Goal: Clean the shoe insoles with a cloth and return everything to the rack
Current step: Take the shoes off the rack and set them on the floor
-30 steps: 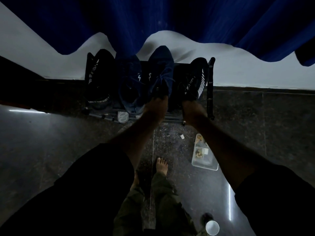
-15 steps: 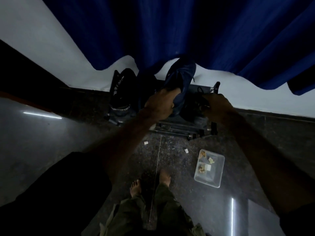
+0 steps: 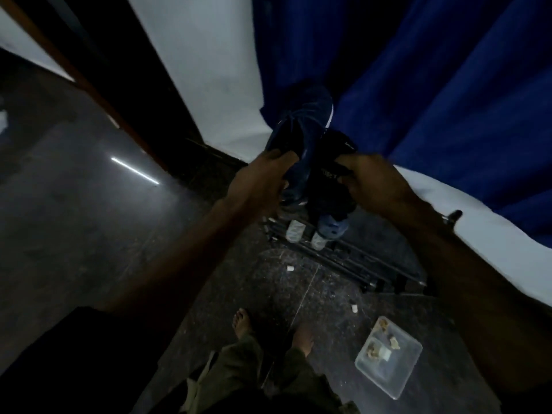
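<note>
Gripping the navy shoe [image 3: 301, 135], the left hand [image 3: 263, 180] holds it above the rack [image 3: 343, 258]; right hand [image 3: 373, 186] clutches a black shoe [image 3: 328, 180] beside it.

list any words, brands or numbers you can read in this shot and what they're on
Nothing here reads cleanly.
Pale lettering on the black shoe gripped by the right hand: too blurred and dim to read.
A small white mark on the blue shoe held by the left hand: a shape, not legible text.
The clear plastic container on the floor: no label visible.
</note>
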